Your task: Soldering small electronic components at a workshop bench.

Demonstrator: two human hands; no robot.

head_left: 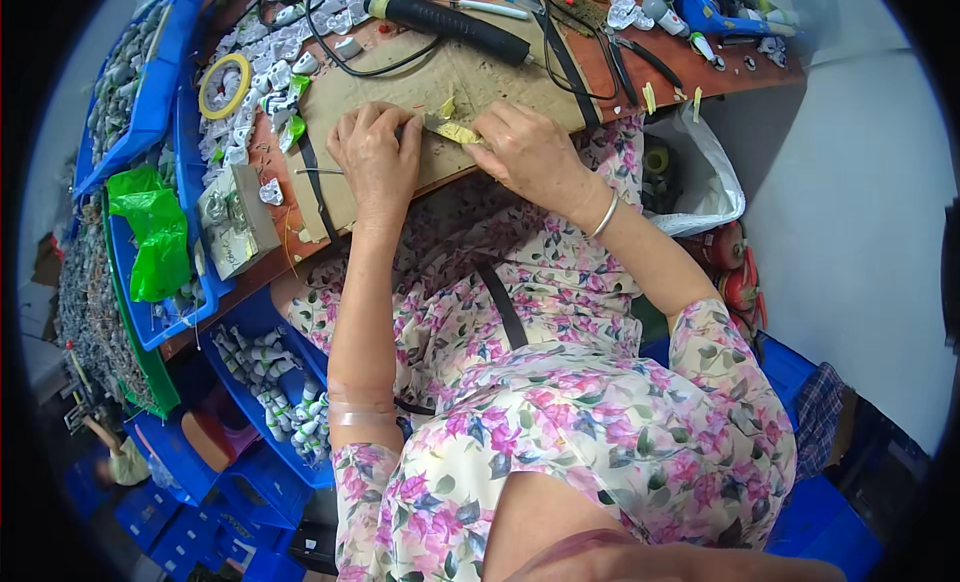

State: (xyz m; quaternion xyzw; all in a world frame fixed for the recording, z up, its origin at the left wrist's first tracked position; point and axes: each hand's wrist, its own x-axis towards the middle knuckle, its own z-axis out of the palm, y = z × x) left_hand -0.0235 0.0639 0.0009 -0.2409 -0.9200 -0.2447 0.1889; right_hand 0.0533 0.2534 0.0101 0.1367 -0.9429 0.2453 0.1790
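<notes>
My left hand (375, 157) is closed at the front of a tan cardboard sheet on the workbench. From its fingers a dark-handled, grey, blade-like tool (432, 122) points right. The tool meets a crumpled yellow strip (462, 133), whose right end my right hand (535, 157) pinches between thumb and fingers. Beside the left wrist a thin metal rod (318, 170) sticks out; its other end is hidden by the hand. Yellow scraps (448, 104) lie just beyond the strip on the cardboard (355, 87).
Beyond my hands lies a black cylindrical tool (450, 27) with a looped cable. Pliers (640, 64) rest at the far right. Many small white parts (270, 87), a yellow tape roll (225, 87) and blue bins (150, 147) crowd the left. A white bag (715, 172) hangs under the right edge.
</notes>
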